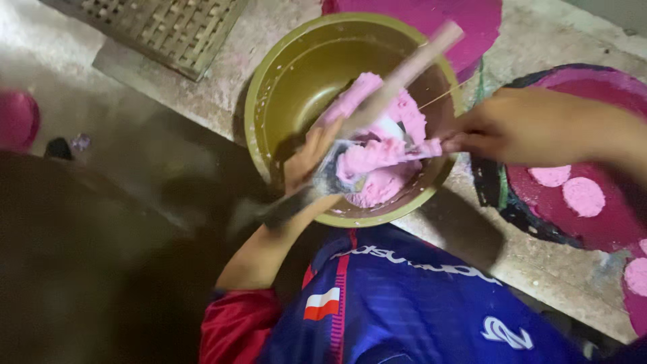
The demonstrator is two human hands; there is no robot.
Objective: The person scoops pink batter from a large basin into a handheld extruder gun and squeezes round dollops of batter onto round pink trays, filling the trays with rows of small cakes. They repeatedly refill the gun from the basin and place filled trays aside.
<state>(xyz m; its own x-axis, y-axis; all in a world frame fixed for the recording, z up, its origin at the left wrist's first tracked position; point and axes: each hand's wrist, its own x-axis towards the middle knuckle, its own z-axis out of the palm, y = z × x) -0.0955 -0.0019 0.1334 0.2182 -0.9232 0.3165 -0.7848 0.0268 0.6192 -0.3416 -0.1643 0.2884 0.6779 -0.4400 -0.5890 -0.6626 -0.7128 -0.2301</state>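
Observation:
A green-gold metal bowl (pixel 283 87) sits on a concrete ledge and holds a mass of pink dough (pixel 381 155). My left hand (pixel 306 158) grips a flat metal scraper (pixel 333 172) by its dark handle, with the blade pushed into the dough. My right hand (pixel 519 128) reaches in from the right, its fingertips pinching a bit of the dough at the blade's tip by the bowl's rim. A pale wooden stick (pixel 411 64) leans across the bowl, with its lower end in the dough. A thin sliver runs near my right fingers; I cannot tell if they hold it.
A dark-rimmed pink tray (pixel 606 87) at the right carries round pink dough discs (pixel 583 195). Another pink surface (pixel 472 20) lies behind the bowl. A wooden lattice (pixel 168 23) lies at the top left. A pink round object (pixel 17 118) is at the far left. My blue shirt fills the bottom.

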